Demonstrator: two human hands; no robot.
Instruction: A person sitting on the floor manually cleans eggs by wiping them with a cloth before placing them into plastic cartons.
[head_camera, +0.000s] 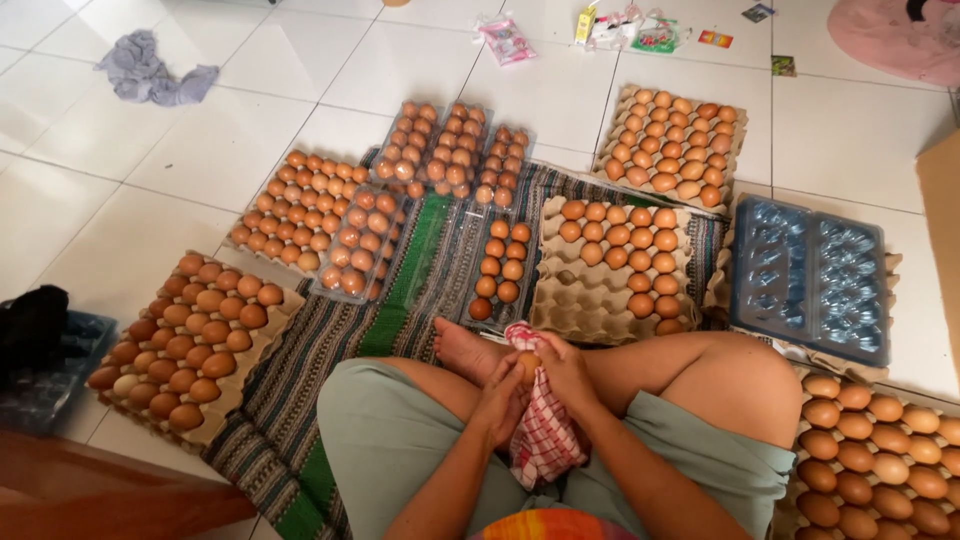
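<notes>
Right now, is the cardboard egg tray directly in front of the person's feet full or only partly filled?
Partly filled. The cardboard egg tray holds brown eggs in its far rows and right column, while the near left cups are bare.

Looked like a home floor turned into a small egg-sorting spot. Pale tiled floor (120, 170) instead of any desk, with a striped woven mat (330, 350) spread across it. Ringed all around by cardboard egg trays (600, 300) full of brown eggs (620, 245), plus clear plastic egg cartons (450, 150) and an empty blue plastic one (810, 270). Sat cross-legged and barefoot in the middle of it. Scattered with household odds: a crumpled grey cloth (150, 72), small snack packets (630, 30) and a pink round mat (900, 35) at the far edge.
</notes>
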